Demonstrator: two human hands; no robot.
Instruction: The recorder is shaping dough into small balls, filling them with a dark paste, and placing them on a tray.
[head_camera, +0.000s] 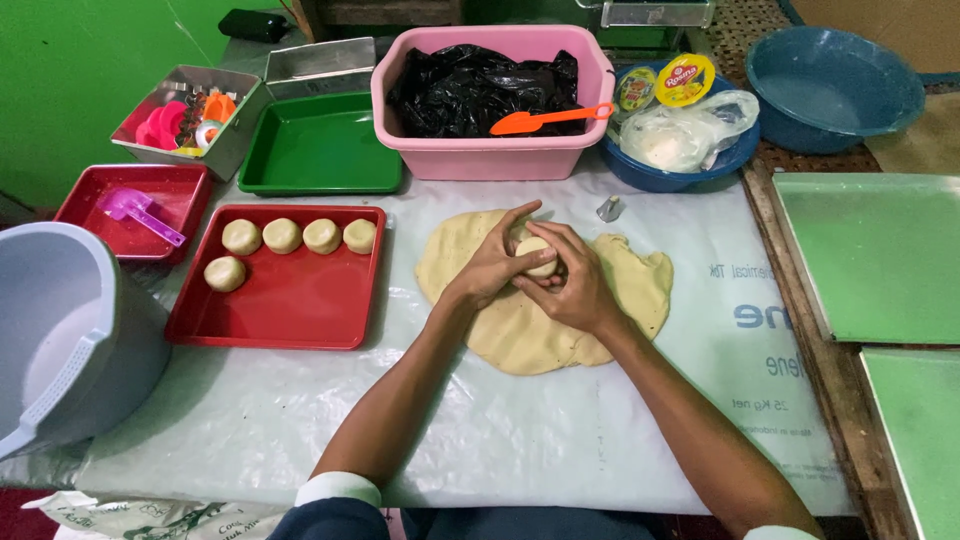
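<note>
Both my hands cup a small round dough piece (539, 256) above a flat sheet of pale dough (520, 335) spread on the plastic-covered table. My left hand (490, 268) wraps its left side, fingers curled over the top. My right hand (575, 285) presses it from the right and below. To the left, a red tray (285, 315) holds several shaped dough rounds (283, 236) in its upper part.
A pink tub (490, 150) with black plastic and an orange scraper (545, 119) stands behind. Green tray (320, 150), smaller red tray with purple scoop (135, 208), metal box of cutters (190, 120), grey bucket (60, 330), blue bowls (830, 85), green boards (880, 255) surround.
</note>
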